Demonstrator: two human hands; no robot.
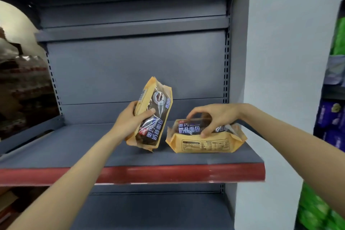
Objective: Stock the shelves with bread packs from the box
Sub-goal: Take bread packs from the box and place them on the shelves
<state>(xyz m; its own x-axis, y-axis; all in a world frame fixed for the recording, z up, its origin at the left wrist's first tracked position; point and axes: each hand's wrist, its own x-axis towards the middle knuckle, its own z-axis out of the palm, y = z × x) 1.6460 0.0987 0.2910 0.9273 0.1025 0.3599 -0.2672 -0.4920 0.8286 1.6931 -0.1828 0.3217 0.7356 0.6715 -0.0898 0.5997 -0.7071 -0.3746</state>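
Observation:
Two yellow-edged bread packs with dark bread and white lettering are over the grey shelf (78, 147). My left hand (130, 119) grips one bread pack (153, 115) upright and tilted, its lower end just above the shelf. The other bread pack (203, 142) lies flat on the shelf at the right. My right hand (211, 117) grips this flat pack from above, fingers on its far side and thumb on its near edge. The box is out of view.
The shelf has a red front strip (168, 173) and a grey back panel. Another grey shelf (130, 28) hangs above and one sits below. A white pillar (280, 80) bounds the right side. Green and purple goods (332, 136) fill racks at the far right.

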